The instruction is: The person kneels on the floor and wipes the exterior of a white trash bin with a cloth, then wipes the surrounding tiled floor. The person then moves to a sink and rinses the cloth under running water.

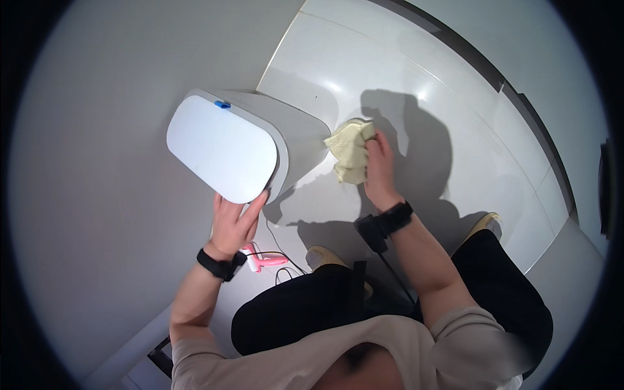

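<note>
A white bin-like container [222, 148] with a rounded lid and a small blue tab [223, 105] stands against the wall at the left centre. My left hand [236, 219] touches the lower edge of its lid, thumb and fingers on either side of the corner. To the right of the container, my right hand [380, 163] grips a pale yellow cloth [351, 151], held near the container's lower side. Part of the cloth is hidden behind my fingers. Black straps with small devices are on both wrists.
A pink and white hair dryer-like item [268, 261] with a dark cord [287, 275] lies on the tiled floor [312, 83] below my left hand. The wall [107, 146] rises at the left. A dark baseboard [468, 44] curves along the far side.
</note>
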`<state>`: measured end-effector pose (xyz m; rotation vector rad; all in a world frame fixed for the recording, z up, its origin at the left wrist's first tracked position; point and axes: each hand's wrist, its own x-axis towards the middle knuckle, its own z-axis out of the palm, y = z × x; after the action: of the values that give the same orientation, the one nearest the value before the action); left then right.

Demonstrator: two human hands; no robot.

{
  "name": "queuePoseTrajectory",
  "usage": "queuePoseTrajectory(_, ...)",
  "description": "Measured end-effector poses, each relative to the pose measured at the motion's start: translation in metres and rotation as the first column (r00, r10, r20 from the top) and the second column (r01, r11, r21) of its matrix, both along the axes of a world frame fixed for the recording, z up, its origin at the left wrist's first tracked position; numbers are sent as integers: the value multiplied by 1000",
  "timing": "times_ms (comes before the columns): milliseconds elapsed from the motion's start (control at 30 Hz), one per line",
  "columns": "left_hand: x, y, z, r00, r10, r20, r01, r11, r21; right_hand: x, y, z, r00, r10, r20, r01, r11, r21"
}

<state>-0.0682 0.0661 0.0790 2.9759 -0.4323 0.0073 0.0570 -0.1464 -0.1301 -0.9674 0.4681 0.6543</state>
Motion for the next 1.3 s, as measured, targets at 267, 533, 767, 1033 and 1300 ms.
queuePoseTrajectory(267,62,-92,-9,925,105,-365,-307,774,-554,13,-17,93,968,28,-248,159,697,700)
queuePoseTrajectory(533,89,-118,-5,591,-71,-804,-782,198,-592,1,5,82,975,-59,212,21,984,179)
queuePoseTrajectory(767,78,-23,25,755,646,117,-650,760,-6,47,55,124,724,215,656,-230,971,-64)
queuePoseTrajectory(1033,68,6,-25,657,748,-99,-754,654,-59,12,75,155,556,424,715,-181,901,-394)
queuePoseTrajectory(1300,67,27,-12,768,627,-135,-632,775,2,-1,81,54,689,656,308,-613,754,-236)
